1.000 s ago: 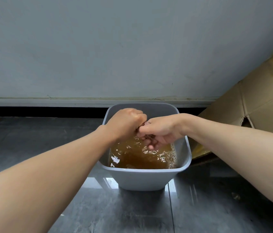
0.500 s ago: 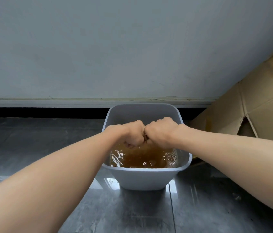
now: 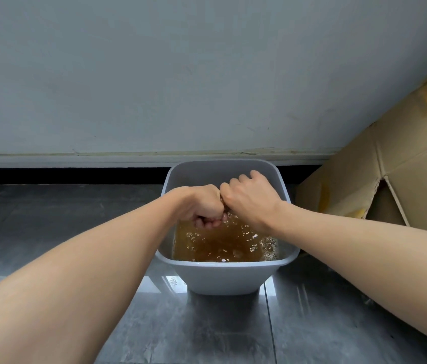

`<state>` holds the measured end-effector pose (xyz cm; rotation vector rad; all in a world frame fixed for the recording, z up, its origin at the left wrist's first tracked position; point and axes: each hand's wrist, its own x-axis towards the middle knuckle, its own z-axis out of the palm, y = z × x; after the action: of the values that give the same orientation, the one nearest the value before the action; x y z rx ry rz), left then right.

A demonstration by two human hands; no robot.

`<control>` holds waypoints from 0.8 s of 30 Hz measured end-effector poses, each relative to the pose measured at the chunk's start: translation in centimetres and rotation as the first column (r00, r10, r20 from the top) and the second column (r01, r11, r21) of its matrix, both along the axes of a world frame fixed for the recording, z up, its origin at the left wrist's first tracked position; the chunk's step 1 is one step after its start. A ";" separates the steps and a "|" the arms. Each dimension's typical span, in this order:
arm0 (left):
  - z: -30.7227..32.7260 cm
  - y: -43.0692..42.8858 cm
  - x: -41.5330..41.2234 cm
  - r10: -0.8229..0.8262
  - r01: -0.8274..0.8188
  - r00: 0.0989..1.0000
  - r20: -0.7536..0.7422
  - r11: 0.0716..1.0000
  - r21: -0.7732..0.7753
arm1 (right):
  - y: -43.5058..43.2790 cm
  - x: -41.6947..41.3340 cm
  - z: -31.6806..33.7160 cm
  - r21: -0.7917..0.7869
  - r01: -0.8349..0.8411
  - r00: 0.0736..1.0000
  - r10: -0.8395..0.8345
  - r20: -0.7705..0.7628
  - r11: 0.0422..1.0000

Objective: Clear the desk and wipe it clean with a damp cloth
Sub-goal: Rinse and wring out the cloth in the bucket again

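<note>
Hovering above the grey tub [image 3: 223,278], both hands are closed into fists and meet knuckle to knuckle over its centre. The left hand [image 3: 199,206] sits lower, with its curled fingers turned down toward the liquid. The right hand [image 3: 251,198] sits slightly higher and nearer the tub's far wall, back of the hand up. Each fist is clamped on the cloth [image 3: 223,206]. Only a narrow brownish strip of it shows in the seam between the two fists, and the rest is hidden inside the grip.

The tub holds brown water [image 3: 217,245] with bubbles and foam, thickest at its right wall. The fists are just above this surface; whether the left fingers touch it cannot be told.

The tub stands on dark grey floor tiles [image 3: 207,332]. Behind the tub runs a pale skirting board [image 3: 76,160] below a pale wall [image 3: 181,74]. Right of the tub, near it but apart, a flattened cardboard box [image 3: 396,179] leans against the wall.
</note>
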<state>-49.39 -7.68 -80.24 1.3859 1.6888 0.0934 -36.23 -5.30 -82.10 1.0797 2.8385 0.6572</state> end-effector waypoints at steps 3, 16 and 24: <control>-1.6 0.5 0.2 0.190 -0.208 0.976 0.109 0.959 0.191 | 0.0 -0.6 -0.2 -0.260 0.151 0.976 -0.185 -0.112 0.954; 18.2 -0.8 3.4 0.644 -0.779 0.260 0.720 0.580 -0.237 | -0.8 0.3 21.8 -0.794 0.307 0.701 -0.689 -0.184 0.524; 45.1 -0.1 8.4 0.621 -0.731 0.336 0.708 0.646 -0.220 | -2.1 5.2 49.6 -0.838 0.311 0.531 -0.813 -0.238 0.448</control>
<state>-41.03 -7.76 -35.10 0.4421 1.4087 1.1476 -31.03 -7.35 -32.48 2.1863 2.2470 -1.0066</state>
